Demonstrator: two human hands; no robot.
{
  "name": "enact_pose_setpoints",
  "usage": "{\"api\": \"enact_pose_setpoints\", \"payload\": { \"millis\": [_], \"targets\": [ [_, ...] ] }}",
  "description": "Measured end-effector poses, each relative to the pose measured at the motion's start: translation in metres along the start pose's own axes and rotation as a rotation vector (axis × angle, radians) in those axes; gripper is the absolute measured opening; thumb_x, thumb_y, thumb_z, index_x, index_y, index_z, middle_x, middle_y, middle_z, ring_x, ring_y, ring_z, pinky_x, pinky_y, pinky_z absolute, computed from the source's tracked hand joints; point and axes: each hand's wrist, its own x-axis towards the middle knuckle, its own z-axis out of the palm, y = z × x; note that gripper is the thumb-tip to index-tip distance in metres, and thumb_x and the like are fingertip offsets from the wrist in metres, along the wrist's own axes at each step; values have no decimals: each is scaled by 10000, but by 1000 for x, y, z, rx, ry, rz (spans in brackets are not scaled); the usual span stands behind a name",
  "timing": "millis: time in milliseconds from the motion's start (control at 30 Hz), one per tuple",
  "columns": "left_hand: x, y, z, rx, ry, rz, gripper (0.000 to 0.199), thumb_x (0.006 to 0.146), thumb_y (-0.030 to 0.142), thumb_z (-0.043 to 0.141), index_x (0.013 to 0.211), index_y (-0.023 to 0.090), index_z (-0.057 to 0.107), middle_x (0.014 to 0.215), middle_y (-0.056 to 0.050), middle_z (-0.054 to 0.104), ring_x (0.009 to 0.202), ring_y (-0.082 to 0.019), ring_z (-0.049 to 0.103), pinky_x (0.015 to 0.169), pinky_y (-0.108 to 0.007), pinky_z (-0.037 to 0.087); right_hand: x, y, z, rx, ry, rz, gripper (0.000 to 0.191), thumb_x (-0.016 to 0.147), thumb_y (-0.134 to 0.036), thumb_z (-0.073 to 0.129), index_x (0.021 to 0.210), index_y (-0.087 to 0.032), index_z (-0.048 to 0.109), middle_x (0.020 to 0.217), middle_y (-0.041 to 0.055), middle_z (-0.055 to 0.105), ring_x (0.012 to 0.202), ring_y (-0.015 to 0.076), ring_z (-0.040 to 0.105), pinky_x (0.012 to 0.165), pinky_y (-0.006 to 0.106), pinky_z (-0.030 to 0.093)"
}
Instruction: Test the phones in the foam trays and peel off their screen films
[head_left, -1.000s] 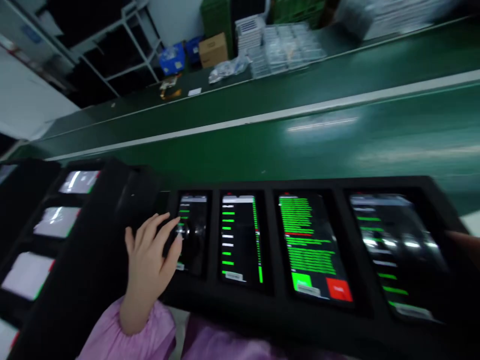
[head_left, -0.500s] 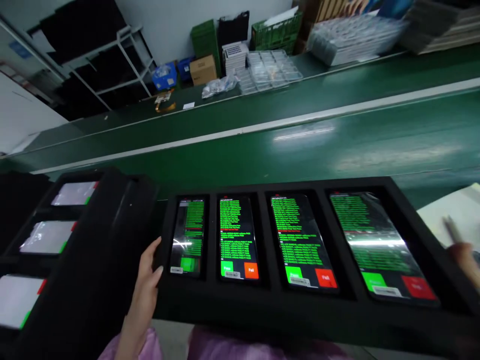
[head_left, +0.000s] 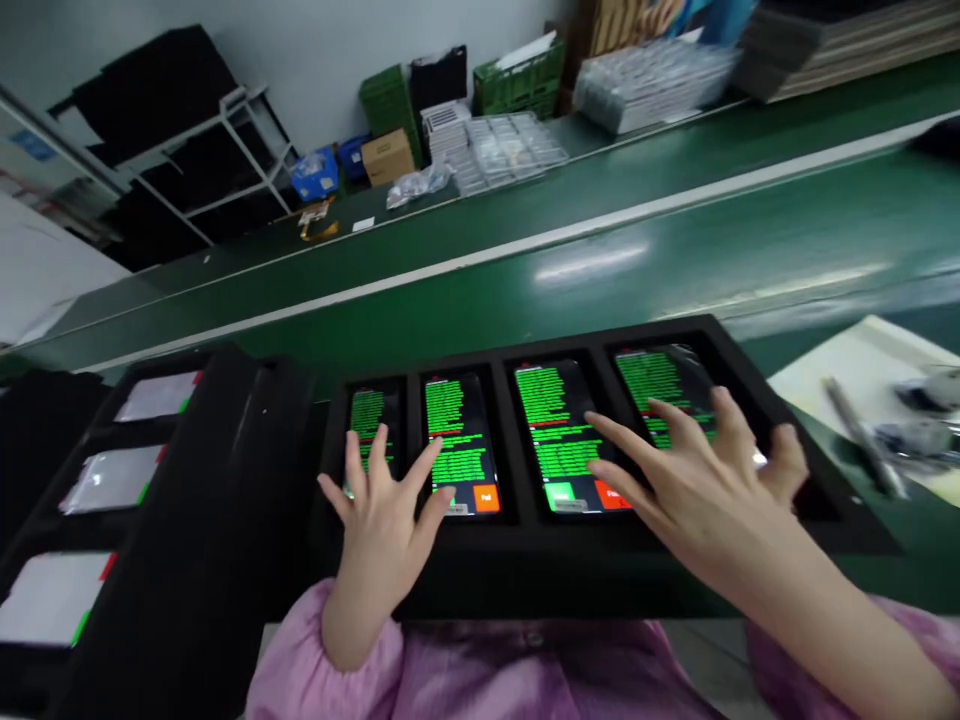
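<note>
A black foam tray (head_left: 465,545) lies in front of me with phones in its slots, their screens showing green text. My left hand (head_left: 386,525) is spread over the leftmost phone (head_left: 367,405) and the edge of the second phone (head_left: 457,430), holding nothing. My right hand (head_left: 697,480) has its fingers apart over the rightmost phone (head_left: 652,385) and the right side of the third phone (head_left: 551,420). Green and red buttons show at the bottom of the third phone. Whether the fingertips touch the screens I cannot tell.
At the left stands a black tray (head_left: 176,500) with white-screened devices. A pen (head_left: 862,435) and paper (head_left: 817,375) lie at the right. Beyond the green conveyor (head_left: 487,300) are clear plastic trays (head_left: 510,145), a cardboard box (head_left: 388,157) and green crates (head_left: 517,88).
Both hands have moved from the tray's ends to over the phones, fingers spread. The tray appears slightly higher and farther left in view, and more of the paper and pen shows.
</note>
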Motion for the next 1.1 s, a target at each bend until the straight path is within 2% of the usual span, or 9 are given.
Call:
{"api": "enact_pose_setpoints", "payload": {
  "millis": [133, 233, 400, 533, 667, 767, 867, 967, 1100],
  "targets": [
    [-17, -21, 2, -85, 166, 272, 484, 1049, 374, 575, 1530, 426, 576, 1705, -66, 394, 1645, -397, 239, 1307, -740, 179, 13, -22, -11, 43, -22, -169, 457, 1105, -566, 417, 1374, -332, 702, 1454, 116, 639, 1502, 415, 428, 1124, 655, 417],
    [-35, -37, 11, -39, 184, 354, 453, 1014, 365, 646, 1464, 417, 644, 1657, -50, 482, 1622, -381, 289, 1328, -720, 39, 3, -24, -21, 100, -25, -211, 446, 1099, -599, 419, 1197, -336, 766, 1484, 55, 641, 1463, 335, 482, 1173, 582, 380],
    [-51, -81, 14, -178, 356, 159, 601, 1021, 325, 594, 1595, 458, 471, 1622, -42, 525, 1571, -359, 406, 1329, -666, 175, -30, 12, -38, 36, 92, -101, 299, 1101, -366, 505, 1227, -257, 754, 1449, 119, 629, 1374, 343, 544, 1102, 554, 444],
    [-56, -108, 9, -118, 290, 22, 501, 1004, 378, 603, 1482, 525, 581, 1643, -7, 498, 1601, -441, 330, 1283, -777, 114, -47, 33, -48, -94, 70, -18, 320, 1092, -399, 485, 1235, -277, 744, 1430, 127, 639, 1335, 414, 568, 1070, 659, 439],
    [-59, -83, 0, -137, 337, 0, 595, 996, 406, 577, 1577, 493, 483, 1600, -52, 523, 1518, -412, 445, 1273, -734, 231, -47, 18, -53, -30, 63, 86, 466, 1080, -392, 458, 1537, -430, 537, 1496, 96, 598, 1349, 427, 559, 1087, 710, 431],
    [-60, -41, -4, -98, 169, -48, 601, 1019, 479, 517, 1614, 455, 436, 1574, -106, 502, 1504, -438, 418, 1234, -797, 246, -46, -5, -49, -103, -51, 101, 543, 1081, -557, 393, 1610, -454, 452, 1572, 150, 507, 1413, 524, 470, 1002, 806, 449],
    [-53, -4, -5, -10, -10, -93, 520, 1034, 535, 487, 1550, 482, 522, 1583, -125, 446, 1546, -501, 300, 1130, -939, 184, -44, -22, -39, -189, -148, 54, 563, 1070, -648, 346, 1547, -440, 561, 1562, 198, 473, 1468, 584, 380, 961, 889, 423],
    [-24, 10, -2, 57, -111, -63, 451, 1059, 550, 449, 1488, 516, 583, 1542, -130, 430, 1561, -521, 254, 1053, -990, 175, -25, -25, -23, -243, -162, 53, 515, 1067, -638, 398, 1435, -414, 679, 1486, 229, 498, 1467, 607, 371, 920, 932, 403],
    [39, 11, 3, 35, -147, -103, 463, 1073, 592, 403, 1490, 504, 585, 1547, -137, 404, 1593, -513, 211, 1078, -976, 165, 21, -13, 1, -260, -189, 125, 486, 1036, -651, 514, 1451, -442, 659, 1498, 206, 497, 1486, 590, 356, 936, 933, 394]
  ]
}}
